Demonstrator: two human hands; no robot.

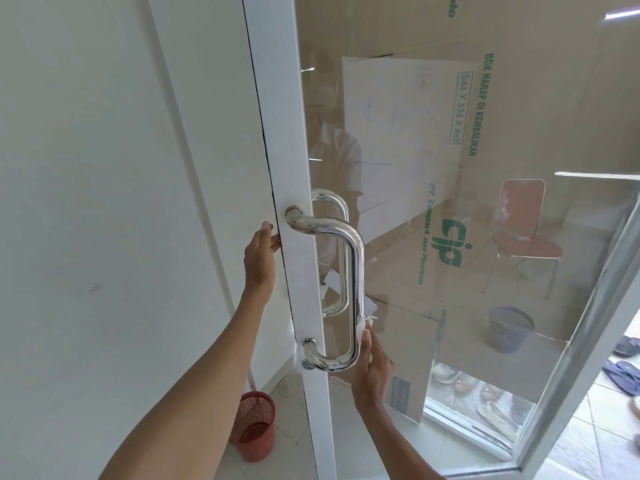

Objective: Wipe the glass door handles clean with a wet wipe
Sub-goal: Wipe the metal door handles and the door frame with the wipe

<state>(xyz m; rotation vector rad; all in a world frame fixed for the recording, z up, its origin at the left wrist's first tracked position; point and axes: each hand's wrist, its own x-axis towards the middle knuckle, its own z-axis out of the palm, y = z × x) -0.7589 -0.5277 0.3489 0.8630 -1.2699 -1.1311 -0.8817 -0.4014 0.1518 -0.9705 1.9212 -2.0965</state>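
Observation:
A chrome D-shaped handle point(357, 271) is mounted on the white frame point(298, 161) of a glass door. A second chrome handle point(341, 216) shows through the glass on the far side. My right hand point(372, 368) presses a white wet wipe point(367, 322) against the lower part of the near handle's vertical bar. My left hand point(259, 261) grips the edge of the door frame beside the handle's upper mount, fingers wrapped around the edge.
A red mesh wastebasket point(254, 427) stands on the tiled floor at the foot of the white wall point(104, 202). Cardboard sheets point(502, 116) lean behind the glass. A chair and a blue basket appear as reflections in the pane. Sandals point(623, 372) lie at right.

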